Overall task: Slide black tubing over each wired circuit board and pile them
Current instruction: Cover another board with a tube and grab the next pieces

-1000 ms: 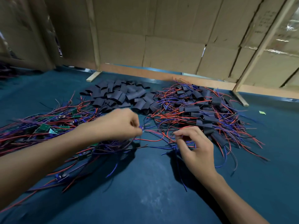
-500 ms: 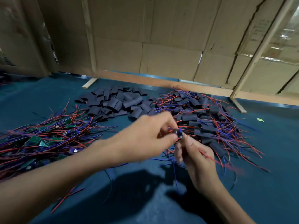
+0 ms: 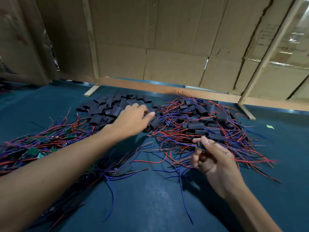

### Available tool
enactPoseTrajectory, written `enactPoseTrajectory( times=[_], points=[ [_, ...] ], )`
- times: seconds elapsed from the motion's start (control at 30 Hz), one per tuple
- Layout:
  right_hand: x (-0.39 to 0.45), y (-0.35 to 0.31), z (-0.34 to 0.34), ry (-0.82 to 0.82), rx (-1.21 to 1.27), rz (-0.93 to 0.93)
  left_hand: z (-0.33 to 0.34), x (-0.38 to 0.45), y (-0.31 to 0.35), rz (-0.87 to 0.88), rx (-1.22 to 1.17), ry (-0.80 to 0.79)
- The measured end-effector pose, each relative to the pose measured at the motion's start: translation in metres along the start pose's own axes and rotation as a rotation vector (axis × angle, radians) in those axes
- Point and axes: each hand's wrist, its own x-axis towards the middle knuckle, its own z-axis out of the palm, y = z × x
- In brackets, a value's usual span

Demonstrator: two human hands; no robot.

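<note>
The left hand (image 3: 133, 119) reaches out toward 12 o'clock, its fingers loosely spread and laid over the near right edge of the tubing pile (image 3: 107, 109); whether a fingertip already pinches a piece cannot be told. That pile of short black sleeves lies at about 11 o'clock on the teal table (image 3: 150, 206), just before the cardboard wall (image 3: 167, 47). The right hand (image 3: 212, 159) hangs above the table at roughly 2 o'clock, fingers curled, thumb and forefinger pinching a small board (image 3: 199, 146) by its upper end, with blue and red wires trailing from it toward 9 o'clock and down toward 6. Behind that hand, from 1 to 2 o'clock, spreads the finished pile (image 3: 205, 124): sleeved boards tangled in red and blue leads, touching the tubing pile's right side. At 9 o'clock, partly under the left forearm, lies the bare pile (image 3: 35, 148) of green boards with their wires, unsleeved. A small green scrap (image 3: 270, 126) sits alone at 3 o'clock, well apart from the piles.
</note>
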Motion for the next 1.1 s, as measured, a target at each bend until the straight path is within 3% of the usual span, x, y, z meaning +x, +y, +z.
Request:
enactPoseTrajectory(
  times=[0.07, 0.13, 0.33, 0.57, 0.7, 0.77, 0.83, 0.87, 1.0, 1.1],
  points=[
    [-0.001, -0.002, 0.000, -0.041, 0.012, 0.018, 0.012, 0.018, -0.010, -0.141, 0.116, -0.154],
    [-0.001, -0.003, 0.002, -0.067, 0.016, 0.030, 0.022, 0.025, -0.014, -0.164, 0.091, -0.199],
    [-0.002, -0.002, 0.001, -0.032, 0.050, 0.026, 0.014, 0.028, -0.016, -0.245, -0.147, -0.159],
    [-0.003, -0.003, 0.005, -0.002, 0.100, 0.038, 0.000, 0.013, -0.023, -0.313, -0.171, -0.115],
    [-0.001, -0.005, 0.004, 0.057, 0.184, 0.080, -0.011, -0.010, 0.002, -0.309, -0.687, 0.023],
    [0.000, -0.006, 0.002, 0.063, 0.212, 0.086, -0.017, -0.023, 0.025, -0.319, -0.960, 0.003],
    [0.000, -0.008, 0.001, 0.058, 0.236, 0.090, -0.018, -0.038, 0.045, -0.240, -1.069, -0.061],
    [-0.001, -0.009, 0.001, 0.058, 0.238, 0.096, -0.017, -0.047, 0.053, -0.146, -1.003, -0.099],
    [-0.001, -0.012, 0.000, 0.046, 0.202, 0.120, -0.003, -0.076, 0.070, 0.460, -0.328, -0.110],
    [-0.001, -0.013, -0.002, 0.078, 0.171, 0.089, 0.003, -0.085, 0.072, 0.592, -0.291, -0.188]
  ],
)
